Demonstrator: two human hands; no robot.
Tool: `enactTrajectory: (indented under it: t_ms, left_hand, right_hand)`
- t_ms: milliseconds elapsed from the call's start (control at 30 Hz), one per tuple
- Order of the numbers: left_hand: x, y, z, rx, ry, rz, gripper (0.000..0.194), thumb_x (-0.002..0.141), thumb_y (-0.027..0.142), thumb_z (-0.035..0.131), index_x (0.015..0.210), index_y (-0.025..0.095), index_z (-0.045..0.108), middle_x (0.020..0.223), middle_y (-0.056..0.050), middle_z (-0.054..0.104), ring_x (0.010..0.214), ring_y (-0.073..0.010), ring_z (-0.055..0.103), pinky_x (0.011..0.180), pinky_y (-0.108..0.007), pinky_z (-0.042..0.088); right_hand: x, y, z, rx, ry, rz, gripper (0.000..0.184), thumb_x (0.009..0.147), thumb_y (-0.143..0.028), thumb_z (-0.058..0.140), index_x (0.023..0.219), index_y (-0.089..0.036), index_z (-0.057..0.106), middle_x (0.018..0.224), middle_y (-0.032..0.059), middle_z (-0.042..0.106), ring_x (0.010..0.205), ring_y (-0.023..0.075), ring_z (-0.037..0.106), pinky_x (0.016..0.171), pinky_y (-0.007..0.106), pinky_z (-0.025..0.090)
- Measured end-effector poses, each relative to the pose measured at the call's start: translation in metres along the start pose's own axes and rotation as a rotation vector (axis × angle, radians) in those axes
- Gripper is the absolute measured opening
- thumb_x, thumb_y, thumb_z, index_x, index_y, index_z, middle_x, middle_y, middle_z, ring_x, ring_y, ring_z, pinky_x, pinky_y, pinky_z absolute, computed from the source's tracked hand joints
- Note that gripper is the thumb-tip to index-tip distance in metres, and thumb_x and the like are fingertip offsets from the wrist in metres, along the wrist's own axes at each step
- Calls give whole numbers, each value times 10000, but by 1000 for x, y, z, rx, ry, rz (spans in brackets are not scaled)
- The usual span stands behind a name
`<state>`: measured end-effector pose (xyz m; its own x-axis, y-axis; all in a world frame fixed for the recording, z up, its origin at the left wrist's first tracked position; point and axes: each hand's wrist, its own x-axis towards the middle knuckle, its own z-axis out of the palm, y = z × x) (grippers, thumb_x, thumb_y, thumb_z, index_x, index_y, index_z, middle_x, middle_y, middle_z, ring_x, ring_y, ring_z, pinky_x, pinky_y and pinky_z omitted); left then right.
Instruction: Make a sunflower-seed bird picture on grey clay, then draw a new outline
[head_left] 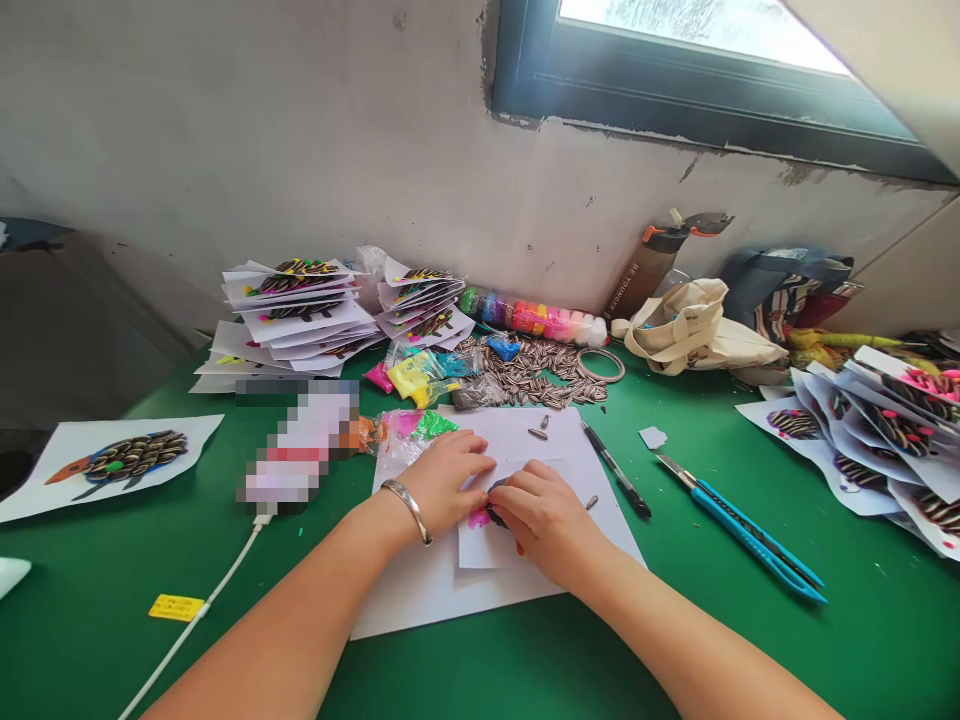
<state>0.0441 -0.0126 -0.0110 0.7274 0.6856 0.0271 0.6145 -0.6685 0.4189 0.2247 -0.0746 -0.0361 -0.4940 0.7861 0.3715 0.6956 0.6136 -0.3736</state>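
Note:
Both my hands rest on a small white card [486, 545] that lies on a larger white sheet [442, 585] on the green table [862, 640]. My left hand [444, 478], with a silver bracelet at the wrist, presses the card with curled fingers. My right hand [541, 520] is curled over a dark patch of seeds [496, 512] with pink clay [478, 518] beside it; what its fingertips pinch is hidden. A few loose striped seeds [538, 432] lie on the sheet.
A heap of striped sunflower seeds [540, 370], clay packets [420, 378] and a row of coloured clay tubs [536, 318] sit behind. Stacks of finished seed pictures [300, 310] stand at left and right [885, 430]. A black pen [616, 470], blue utility knife [750, 530], bags and a bottle lie right.

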Motion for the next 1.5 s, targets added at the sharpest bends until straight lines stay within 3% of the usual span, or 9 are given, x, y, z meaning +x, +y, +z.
enactTrajectory:
  t_ms: [133,200,400,1033,1167,1267,1333,1500]
  left_hand:
    - [-1,1,-1,-11,-12,-10,195,776,210,638,965,190,681,1125,-92,596,1089,-270,516,960,-407,424]
    - [-1,1,-1,-20,-15,-6,188,786,209,631,966,186,679,1112,-91,595,1082,-266,517,958,-403,420]
    - [-2,2,-3,-45,12,17,142,847,251,573,931,196,673,1077,-81,595,1042,-251,524,927,-391,430]
    - [0,5,3,64,-20,-45,222,802,258,648,1020,220,656,1188,-93,575,1142,-301,485,984,-470,386]
    - [-1,3,3,40,-2,-28,218,826,284,605,1030,224,655,1178,-94,581,1120,-288,502,988,-461,388]
    - [-1,-1,4,16,1,0,223,859,306,559,1037,216,659,1175,-106,582,1108,-290,509,972,-464,397]
    - [-2,-4,5,14,-3,17,241,891,310,508,1055,218,658,1188,-107,579,1111,-285,506,971,-458,398]
    - [-2,-9,8,3,13,22,309,948,286,385,1077,235,661,1214,-91,580,1158,-270,486,997,-441,383]
  right_hand:
    - [-3,0,-9,15,7,121,151,902,-168,531,804,-181,646,768,49,604,737,175,489,695,305,389]
    - [-6,1,-13,25,21,147,165,899,-158,524,804,-185,656,785,53,603,756,179,494,691,304,394]
    - [-7,4,-15,11,-15,150,250,892,-119,498,701,-187,644,728,40,591,730,169,495,690,305,390]
    - [-4,4,-5,-28,-15,145,271,874,-106,524,630,-179,616,672,27,573,685,155,487,677,288,394]
    - [-4,16,-25,59,74,184,211,897,-144,505,776,-202,668,754,39,610,745,167,534,687,287,429]
    - [-10,35,-52,84,186,306,161,901,-209,521,841,-214,671,799,44,630,788,181,563,709,299,449]
    - [-18,47,-69,54,193,393,151,896,-233,530,842,-219,669,792,38,631,769,182,570,687,298,447]
    - [-34,58,-89,15,-97,450,156,875,-194,533,849,-249,677,816,14,638,781,177,589,655,278,438]
